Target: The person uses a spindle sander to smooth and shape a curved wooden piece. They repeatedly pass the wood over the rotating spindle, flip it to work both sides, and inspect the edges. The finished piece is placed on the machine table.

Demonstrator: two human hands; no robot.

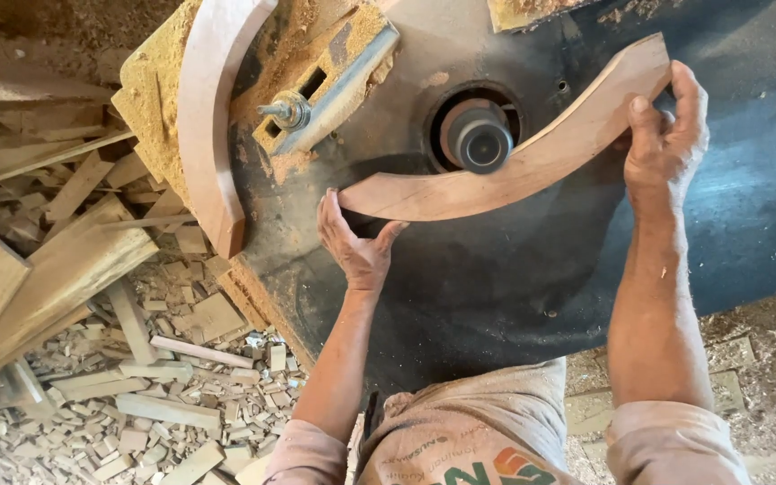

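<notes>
Dark metal machine table (496,278) dusted with sawdust, curved wooden workpiece (514,166) lying against its spindle (482,139), second curved wooden piece (208,117) at the sawdust-caked edge

We see a 2nd curved wood pc (208,117) at the sawdusty fence w/ bolt (287,110); offcut scraps (136,395) litter floor at left.
</notes>
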